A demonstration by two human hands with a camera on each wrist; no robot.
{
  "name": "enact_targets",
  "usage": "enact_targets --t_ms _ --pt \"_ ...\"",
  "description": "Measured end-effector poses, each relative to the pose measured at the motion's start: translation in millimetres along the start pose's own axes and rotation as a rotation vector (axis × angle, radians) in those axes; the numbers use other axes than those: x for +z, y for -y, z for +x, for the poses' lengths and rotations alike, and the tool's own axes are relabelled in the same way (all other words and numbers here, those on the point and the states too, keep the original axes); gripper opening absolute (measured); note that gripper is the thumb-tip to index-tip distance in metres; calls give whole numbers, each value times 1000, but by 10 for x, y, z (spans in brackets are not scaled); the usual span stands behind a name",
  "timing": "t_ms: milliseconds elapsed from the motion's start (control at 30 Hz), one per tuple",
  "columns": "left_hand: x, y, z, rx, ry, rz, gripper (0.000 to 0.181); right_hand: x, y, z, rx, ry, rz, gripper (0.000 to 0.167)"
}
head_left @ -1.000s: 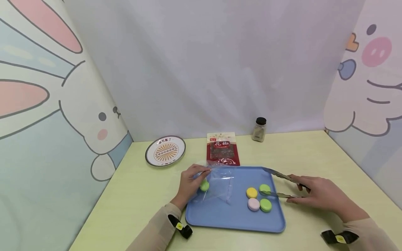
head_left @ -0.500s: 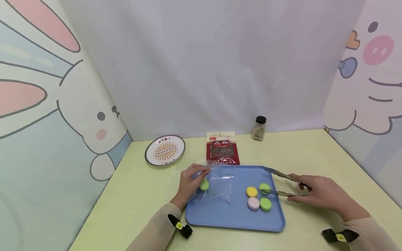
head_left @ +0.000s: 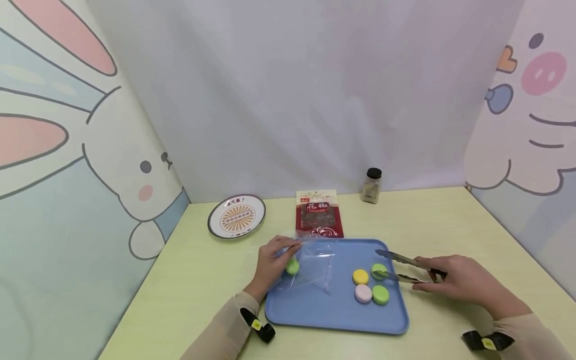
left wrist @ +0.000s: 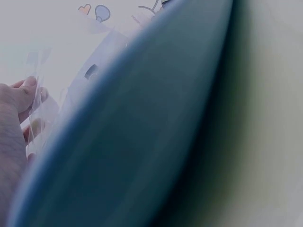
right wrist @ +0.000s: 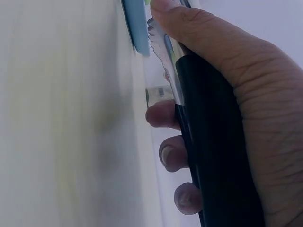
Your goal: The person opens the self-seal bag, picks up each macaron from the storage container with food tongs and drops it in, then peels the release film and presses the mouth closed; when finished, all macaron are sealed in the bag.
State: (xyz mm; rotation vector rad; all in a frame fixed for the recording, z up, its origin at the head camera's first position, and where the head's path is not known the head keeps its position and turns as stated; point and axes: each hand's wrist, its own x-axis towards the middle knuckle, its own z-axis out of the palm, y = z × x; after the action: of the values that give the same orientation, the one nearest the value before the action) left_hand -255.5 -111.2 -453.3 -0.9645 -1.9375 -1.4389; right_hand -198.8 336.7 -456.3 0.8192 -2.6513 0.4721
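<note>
Right hand point(head_left: 465, 281) is curled round tongs point(head_left: 400, 258), arms spread, one overlapping a green disc point(head_left: 378, 267) on the blue tray point(head_left: 337, 317); contact can't be told. Clear bag point(head_left: 315, 272) is pinched by left hand point(head_left: 271, 262) at tray's left end.

Shiny metal, clear plastic
Silver scalloped metal tongs point(head_left: 403, 259) gleam, their long black handles point(right wrist: 213, 142) smooth, plastic-looking; the transparent rectangular plastic bag point(head_left: 315, 267) is glossy and creased; the blue rectangular plastic tray point(head_left: 333, 315) looks smooth, matt; the lilac-grey cloth backdrop point(head_left: 288, 100) is softly rippled.
</note>
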Motion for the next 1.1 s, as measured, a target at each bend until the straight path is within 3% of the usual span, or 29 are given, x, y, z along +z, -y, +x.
enact_targets --t_ms 300,633,867,1100 --pt "-8 23 -17 -24 -1 1 17 -5 15 8 86 34 -89 61" --pt "-4 28 -19 -14 -2 3 18 -36 29 12 59 70 -76 51" --pt "-14 21 -30 -10 -7 4 17 -34 40 25 -35 -14 -106 40" --pt "-10 23 -23 -17 -3 7 17 -29 37 24 -47 -74 -84 38"
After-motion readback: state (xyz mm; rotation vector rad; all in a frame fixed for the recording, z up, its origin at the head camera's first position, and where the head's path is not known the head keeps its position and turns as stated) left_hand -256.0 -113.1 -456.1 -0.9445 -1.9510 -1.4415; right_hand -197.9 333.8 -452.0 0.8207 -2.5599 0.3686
